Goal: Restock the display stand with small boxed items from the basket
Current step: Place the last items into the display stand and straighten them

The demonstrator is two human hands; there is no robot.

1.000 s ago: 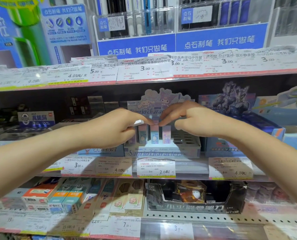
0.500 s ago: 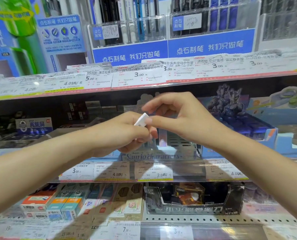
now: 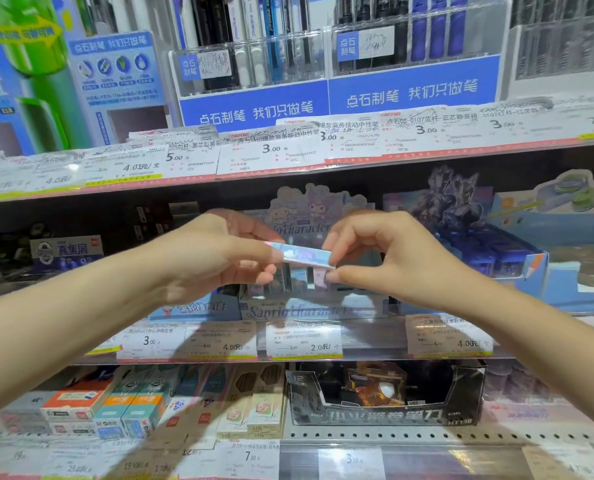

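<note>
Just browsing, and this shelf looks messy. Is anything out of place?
Yes: the paper price labels on the upper shelf edge overlap crookedly, with torn, scribbled edges. The small holographic box between both hands looks undamaged.

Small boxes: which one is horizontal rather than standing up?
The small holographic pastel box pinched between the left hand and right hand. It lies lengthwise in the air; the others stand upright in the pastel cartoon-character display stand beneath.

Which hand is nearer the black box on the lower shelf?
Right. The right hand is above the black box; the left hand is above and farther left.
</note>
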